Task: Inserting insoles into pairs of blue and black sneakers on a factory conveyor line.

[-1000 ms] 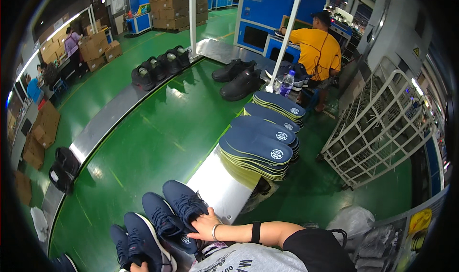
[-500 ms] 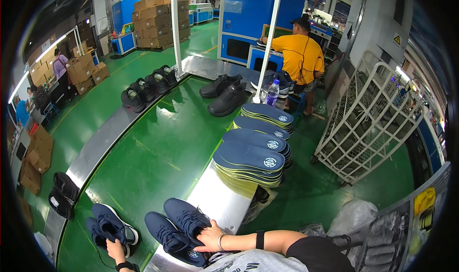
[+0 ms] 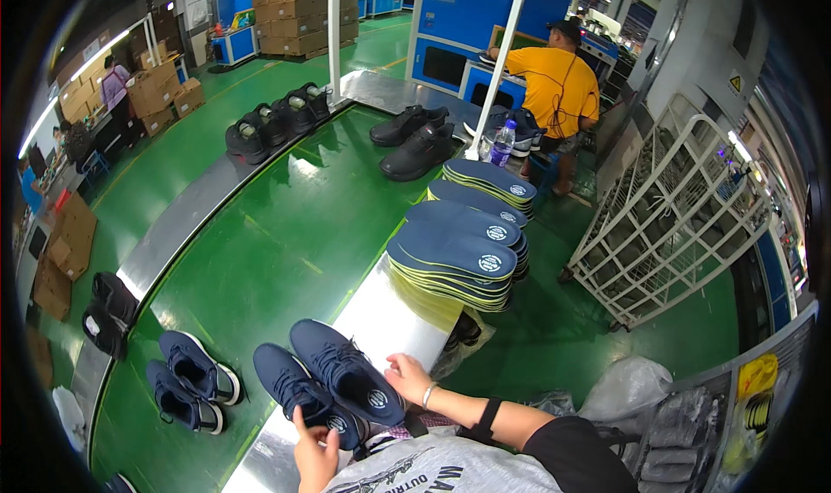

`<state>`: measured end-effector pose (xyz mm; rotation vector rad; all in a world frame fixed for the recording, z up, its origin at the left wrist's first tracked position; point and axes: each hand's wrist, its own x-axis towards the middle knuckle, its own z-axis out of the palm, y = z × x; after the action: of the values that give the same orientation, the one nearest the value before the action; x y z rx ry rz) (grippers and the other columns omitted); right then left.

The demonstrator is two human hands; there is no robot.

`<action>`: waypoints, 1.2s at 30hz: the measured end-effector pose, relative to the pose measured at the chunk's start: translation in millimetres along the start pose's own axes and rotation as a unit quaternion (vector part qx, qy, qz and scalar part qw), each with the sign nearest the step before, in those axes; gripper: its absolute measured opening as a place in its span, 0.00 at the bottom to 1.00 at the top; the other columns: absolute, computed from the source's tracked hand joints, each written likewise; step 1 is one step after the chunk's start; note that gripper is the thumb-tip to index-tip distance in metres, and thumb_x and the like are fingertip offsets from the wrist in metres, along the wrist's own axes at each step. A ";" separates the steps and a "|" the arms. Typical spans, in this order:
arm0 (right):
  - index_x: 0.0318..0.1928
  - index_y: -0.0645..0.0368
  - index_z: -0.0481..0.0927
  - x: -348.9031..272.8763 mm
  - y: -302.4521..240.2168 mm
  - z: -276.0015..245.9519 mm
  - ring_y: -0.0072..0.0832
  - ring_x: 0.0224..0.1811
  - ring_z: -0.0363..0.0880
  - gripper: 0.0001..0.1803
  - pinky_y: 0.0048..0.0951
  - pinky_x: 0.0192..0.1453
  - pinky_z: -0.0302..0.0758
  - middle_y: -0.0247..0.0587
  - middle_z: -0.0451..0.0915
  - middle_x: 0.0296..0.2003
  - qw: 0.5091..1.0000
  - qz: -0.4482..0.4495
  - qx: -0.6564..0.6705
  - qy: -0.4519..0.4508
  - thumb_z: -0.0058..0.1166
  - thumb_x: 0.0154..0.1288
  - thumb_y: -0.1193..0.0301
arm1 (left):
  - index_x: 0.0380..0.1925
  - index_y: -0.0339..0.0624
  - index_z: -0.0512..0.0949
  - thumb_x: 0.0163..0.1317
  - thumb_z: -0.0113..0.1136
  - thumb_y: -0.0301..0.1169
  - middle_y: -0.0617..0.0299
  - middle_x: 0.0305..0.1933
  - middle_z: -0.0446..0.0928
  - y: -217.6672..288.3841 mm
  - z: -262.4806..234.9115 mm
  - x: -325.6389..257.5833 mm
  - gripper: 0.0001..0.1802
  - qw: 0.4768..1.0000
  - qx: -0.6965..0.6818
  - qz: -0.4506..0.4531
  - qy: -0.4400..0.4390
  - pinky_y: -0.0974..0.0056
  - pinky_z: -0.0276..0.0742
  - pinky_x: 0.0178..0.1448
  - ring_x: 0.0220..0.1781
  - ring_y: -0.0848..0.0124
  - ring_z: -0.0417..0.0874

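Observation:
A pair of navy sneakers lies on the metal edge in front of me, toes away: the left sneaker [image 3: 289, 379] and the right sneaker [image 3: 333, 354]. Navy insoles with a round white print show inside both heels. My left hand [image 3: 315, 451] is beside the left sneaker's heel, thumb and forefinger apart, a fingertip close to its side. Just right of the right sneaker's collar, my right hand [image 3: 409, 378] has loosely bent fingers and grips nothing that I can see. Another navy pair [image 3: 192, 379] with white soles rests on the green belt to the left.
Stacks of navy insoles with yellow-green edges [image 3: 450, 255] line the metal ledge. A purple-labelled bottle [image 3: 502, 144] and black shoes [image 3: 419, 151] are farther off. A white wire cage cart [image 3: 671, 233] stands right. A person in a yellow shirt [image 3: 554, 86] sits beyond.
My left hand has left the pair on the belt and come right to the sneakers before me. My right hand has drawn out of the right sneaker's opening. The belt pair sits higher in view.

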<state>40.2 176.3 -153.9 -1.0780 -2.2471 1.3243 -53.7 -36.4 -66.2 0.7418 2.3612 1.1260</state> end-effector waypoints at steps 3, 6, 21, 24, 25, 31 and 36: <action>0.40 0.66 0.71 -7.0 1.0 16.5 0.46 0.44 0.69 0.15 0.37 0.51 0.66 0.55 0.73 0.38 0.996 -0.010 -0.020 -0.087 0.38 0.58 0.68 | 0.61 0.35 0.40 0.47 0.61 0.36 0.48 0.23 0.75 13.3 20.3 21.7 0.49 0.990 0.122 0.075 -0.008 0.57 0.72 0.29 0.24 0.54 0.77; 0.40 0.65 0.72 -6.3 -5.2 4.7 0.47 0.44 0.70 0.15 0.37 0.50 0.66 0.55 0.73 0.38 0.988 -0.022 -0.033 -0.148 0.39 0.58 0.68 | 0.60 0.31 0.38 0.44 0.62 0.45 0.42 0.21 0.74 33.5 26.9 49.8 0.54 0.976 0.215 0.016 -0.028 0.53 0.72 0.29 0.24 0.47 0.76; 0.46 0.49 0.72 28.5 53.1 -9.7 0.38 0.56 0.57 0.20 0.46 0.59 0.49 0.41 0.65 0.48 0.931 -0.187 -0.313 0.029 0.50 0.51 0.61 | 0.52 0.27 0.58 0.43 0.48 0.24 0.41 0.32 0.76 -9.7 -22.4 130.3 0.31 0.990 0.020 0.065 0.122 0.58 0.73 0.40 0.35 0.52 0.79; 0.46 0.48 0.72 28.3 53.9 -8.4 0.38 0.56 0.56 0.20 0.47 0.59 0.48 0.41 0.65 0.49 0.929 -0.180 -0.322 0.027 0.49 0.52 0.60 | 0.54 0.33 0.58 0.44 0.47 0.22 0.41 0.35 0.76 -6.4 -55.6 183.3 0.31 0.975 0.046 0.118 0.182 0.60 0.72 0.42 0.37 0.54 0.79; 0.46 0.48 0.72 28.3 55.8 -9.8 0.38 0.57 0.56 0.20 0.47 0.59 0.48 0.40 0.65 0.49 0.927 -0.178 -0.329 0.023 0.48 0.52 0.59 | 0.55 0.36 0.59 0.44 0.47 0.23 0.41 0.34 0.76 4.9 -65.0 201.4 0.32 0.972 0.063 0.119 0.195 0.59 0.72 0.41 0.34 0.53 0.79; 0.46 0.47 0.73 28.0 53.5 -8.8 0.37 0.57 0.56 0.19 0.47 0.59 0.49 0.39 0.66 0.49 0.929 -0.181 -0.322 0.030 0.48 0.53 0.59 | 0.59 0.42 0.52 0.44 0.51 0.25 0.42 0.30 0.75 -43.9 -75.6 293.5 0.37 0.971 0.163 -0.051 0.166 0.55 0.72 0.38 0.33 0.49 0.77; 0.45 0.46 0.73 27.0 56.6 -6.2 0.35 0.57 0.57 0.18 0.46 0.59 0.49 0.38 0.66 0.49 0.931 -0.173 -0.320 0.030 0.48 0.53 0.58 | 0.58 0.46 0.55 0.47 0.58 0.40 0.45 0.44 0.72 -61.8 -32.3 298.3 0.38 0.925 0.328 -0.154 0.115 0.53 0.69 0.48 0.45 0.53 0.75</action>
<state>51.3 216.3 -201.4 -0.8134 -2.7317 0.4086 -319.3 98.1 -138.6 0.4157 2.9562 0.2843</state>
